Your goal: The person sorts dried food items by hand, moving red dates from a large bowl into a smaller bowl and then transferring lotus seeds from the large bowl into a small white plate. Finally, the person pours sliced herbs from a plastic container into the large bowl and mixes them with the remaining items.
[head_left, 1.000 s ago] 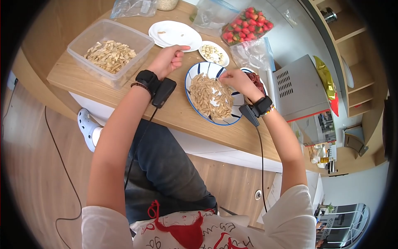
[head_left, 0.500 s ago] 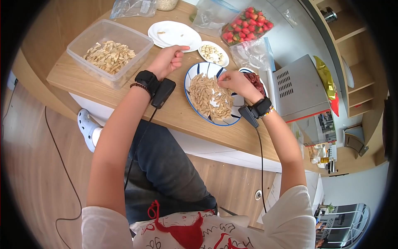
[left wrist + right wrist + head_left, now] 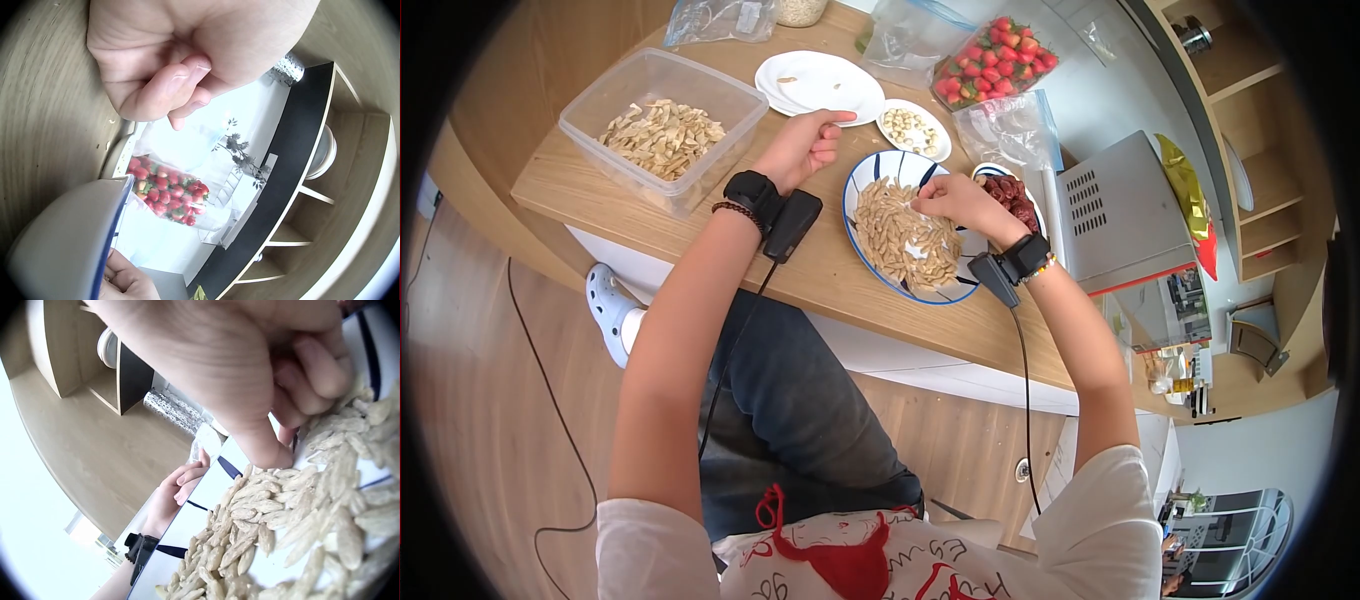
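Note:
My right hand [image 3: 966,207] reaches into a white bowl with blue stripes [image 3: 870,168], thumb and index finger down at a layer of dried, tan, spindle-shaped pieces [image 3: 250,506]. Its other fingers [image 3: 306,394] are curled above them. Whether a piece is pinched between the fingertips, I cannot tell. Left of the bowl, my left hand [image 3: 800,150] hovers over the table with nothing visible in it; the index finger points right and the others curl loosely. In the left wrist view those fingers [image 3: 165,94] show from the palm side.
A clear plastic box [image 3: 730,140] of dried slices stands left. White plates [image 3: 830,85] and a small plate of pale seeds [image 3: 935,118] are behind. Right of the bowl are dark red dates [image 3: 1010,195] and a metal appliance [image 3: 1115,215]. Strawberries [image 3: 997,62] and plastic bags [image 3: 1012,128] lie farther back.
My right hand has shifted a little left and toward me over the tan pieces, uncovering more of the red dates. My left hand has stayed in place.

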Demonstrator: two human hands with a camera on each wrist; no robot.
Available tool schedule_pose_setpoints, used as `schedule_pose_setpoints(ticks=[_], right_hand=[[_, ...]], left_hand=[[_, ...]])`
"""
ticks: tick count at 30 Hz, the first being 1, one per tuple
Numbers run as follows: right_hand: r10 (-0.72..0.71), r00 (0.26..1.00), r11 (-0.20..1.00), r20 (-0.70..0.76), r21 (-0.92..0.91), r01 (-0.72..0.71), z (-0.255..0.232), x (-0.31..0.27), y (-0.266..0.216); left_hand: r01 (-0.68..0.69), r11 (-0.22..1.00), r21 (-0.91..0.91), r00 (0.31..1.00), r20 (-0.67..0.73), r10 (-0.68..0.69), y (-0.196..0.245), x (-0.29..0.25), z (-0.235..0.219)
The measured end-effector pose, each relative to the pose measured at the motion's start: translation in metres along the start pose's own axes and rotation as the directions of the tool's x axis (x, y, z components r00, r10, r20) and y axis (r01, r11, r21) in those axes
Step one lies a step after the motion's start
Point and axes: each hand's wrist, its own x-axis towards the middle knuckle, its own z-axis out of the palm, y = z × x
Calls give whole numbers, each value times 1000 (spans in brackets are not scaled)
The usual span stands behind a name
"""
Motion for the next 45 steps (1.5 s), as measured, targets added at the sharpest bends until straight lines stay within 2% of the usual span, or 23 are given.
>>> schedule_pose_setpoints(ticks=[2,5,8,9,10,11,12,15,16,18,20,21,22,23,24,27,36,39,42,45], right_hand=[[-17,1000,1000,15,11,17,2,-3,-3],[-57,998,993,21,-105,59,0,-9,-8],[-28,994,997,-105,72,36,-7,-21,-16],[11,998,933,-54,359,9,-13,-23,-13],[36,999,789,8,613,-34,-21,-26,-10],[46,996,577,76,812,-88,-27,-29,-7],[-81,991,404,111,912,-69,-30,-31,-3],[-80,993,373,85,926,-49,-35,-41,7],[22,997,445,69,893,-71,-34,-45,3],[80,994,668,73,737,-108,-32,-53,4],[122,988,854,92,497,-152,-33,-56,9],[43,999,954,-4,296,-40,-30,-56,12],[-54,995,996,-80,71,60,-24,-57,7],[-165,977,976,-132,-164,142,-18,-60,3],[-145,978,960,-149,-259,103,-18,-64,-2],[-343,928,864,-148,-437,250,-12,-54,15],[-204,967,886,-155,-450,114,-5,-53,-6],[-342,927,807,-156,-554,205,1,-51,-6],[-445,882,679,-154,-700,220,10,-49,-7],[-433,891,666,-137,-715,213,11,-50,-13]], left_hand=[[-3,1000,1,1000,0,3,0,0,0],[-11,1000,4,1000,-5,11,0,-1,1],[-21,1000,5,1000,-7,21,0,-3,1],[-24,1000,3,1000,-8,24,0,-3,0],[-27,1000,-2,1000,-10,27,0,-3,1],[-27,1000,-6,1000,-10,27,-1,-3,1],[-25,1000,1,1000,-11,25,0,-3,1],[-13,1000,9,1000,-4,14,0,-1,1],[-13,1000,-1,1000,1,13,-1,-1,0],[-15,1000,-16,1000,1,15,-1,0,-1],[-16,999,-28,1000,-8,16,-1,-2,0],[-15,1000,-25,1000,-6,15,-1,-2,0],[-13,1000,-23,1000,-3,13,0,-2,0],[-10,1000,-20,1000,1,10,0,-1,0],[-7,1000,-12,1000,-8,7,-1,-1,1],[-5,1000,1,1000,-23,5,0,-3,3],[-20,1000,14,1000,-3,20,-2,0,-2],[-22,1000,16,1000,2,22,-1,0,-2],[-20,1000,11,1000,3,20,-1,0,-1],[-19,1000,22,1000,2,19,-1,0,-1]])
